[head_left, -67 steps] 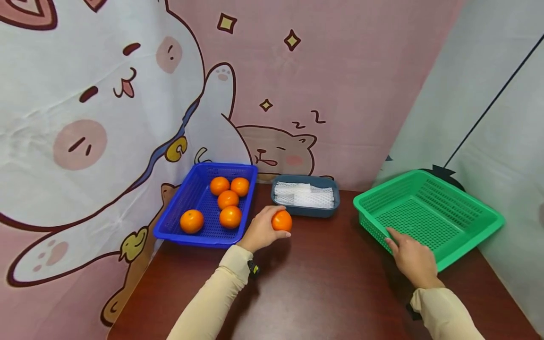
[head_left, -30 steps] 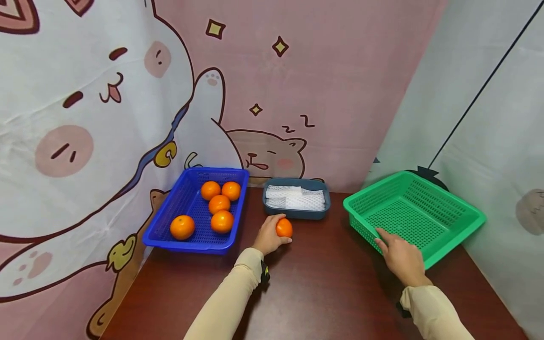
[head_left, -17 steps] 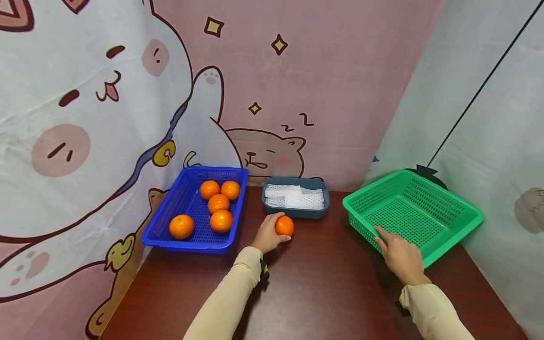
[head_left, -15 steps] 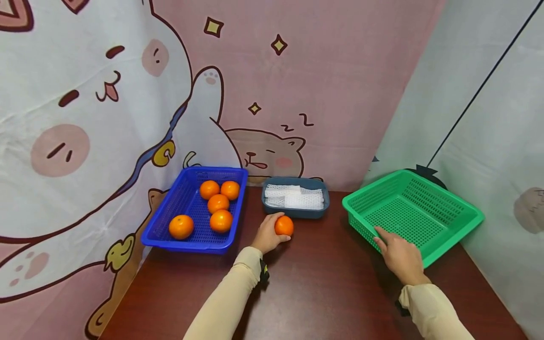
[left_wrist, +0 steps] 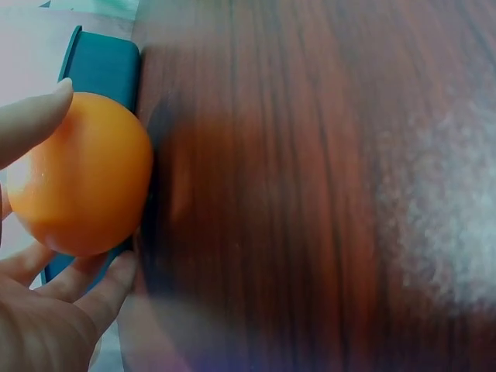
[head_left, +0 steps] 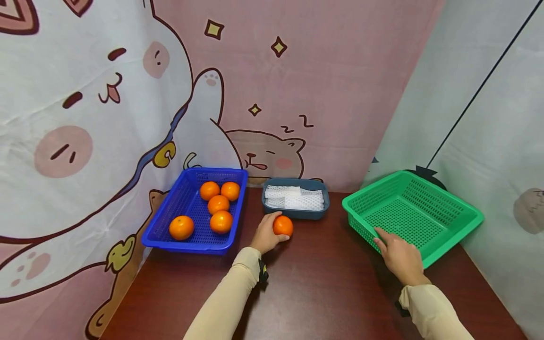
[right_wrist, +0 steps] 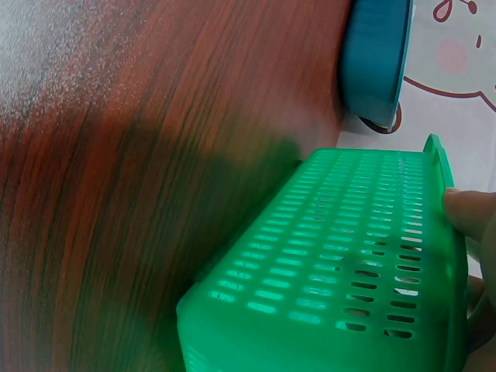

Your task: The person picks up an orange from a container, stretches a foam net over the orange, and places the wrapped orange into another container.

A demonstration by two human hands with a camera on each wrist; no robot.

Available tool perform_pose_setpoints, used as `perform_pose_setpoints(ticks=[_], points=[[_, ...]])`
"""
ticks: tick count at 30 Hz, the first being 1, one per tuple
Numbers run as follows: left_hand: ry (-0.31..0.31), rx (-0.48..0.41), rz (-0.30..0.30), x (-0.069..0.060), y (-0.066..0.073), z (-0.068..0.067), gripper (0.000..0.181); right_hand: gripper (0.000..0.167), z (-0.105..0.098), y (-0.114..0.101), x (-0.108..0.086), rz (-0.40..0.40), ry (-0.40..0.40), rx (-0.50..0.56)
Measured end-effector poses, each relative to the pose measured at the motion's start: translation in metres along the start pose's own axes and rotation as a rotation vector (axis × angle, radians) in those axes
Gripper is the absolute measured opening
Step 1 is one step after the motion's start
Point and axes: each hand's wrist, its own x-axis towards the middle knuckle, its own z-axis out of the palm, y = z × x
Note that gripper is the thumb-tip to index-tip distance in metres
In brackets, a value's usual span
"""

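Note:
In the head view my left hand [head_left: 268,235] holds an orange [head_left: 283,225] between thumb and fingers, low over the table just in front of the small dark tray. In the left wrist view the thumb lies on one side of the orange [left_wrist: 85,174] and fingers on the other; whether it touches the table I cannot tell. My right hand [head_left: 403,259] grips the near left rim of the green basket [head_left: 365,225], with the thumb on the outer side in the right wrist view. Several more oranges [head_left: 221,222] lie in the blue basket [head_left: 187,246] on the left.
The dark blue-grey tray [head_left: 296,214] holds white foam net sleeves [head_left: 303,200] and stands at the back, between the two baskets. Behind the brown table [head_left: 314,283] hangs a printed cloth [head_left: 335,85], with another side of it at the right.
Since the oldest frame, my left hand has shifted a little to the right with the orange, and the head view has turned slightly. Over the last half second hardly anything moves; my right hand stays put.

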Motion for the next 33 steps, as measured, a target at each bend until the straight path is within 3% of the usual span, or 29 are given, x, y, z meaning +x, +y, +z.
perform_pose_setpoints(ticks=[6,12,18,25,30,33], points=[[0.017,0.024,0.006,-0.004,0.003,-0.008,0.086,0.043,0.001,0.0,0.003,0.013,-0.033,0.014],[0.059,0.053,0.047,-0.008,0.021,-0.021,0.089,0.043,-0.004,0.0,0.002,0.022,-0.054,0.016],[0.11,0.073,0.131,-0.012,0.037,-0.044,0.083,0.043,-0.005,0.0,0.0,0.017,-0.061,0.022],[0.176,0.122,0.204,-0.019,0.042,-0.075,0.075,0.044,-0.002,0.003,0.0,0.021,-0.063,0.032],[0.179,0.157,0.188,-0.024,0.04,-0.093,0.07,0.043,0.0,0.005,0.002,0.022,-0.057,0.02],[0.153,0.199,0.143,-0.031,0.034,-0.102,0.068,0.042,0.001,0.004,0.002,0.007,-0.057,0.021]])
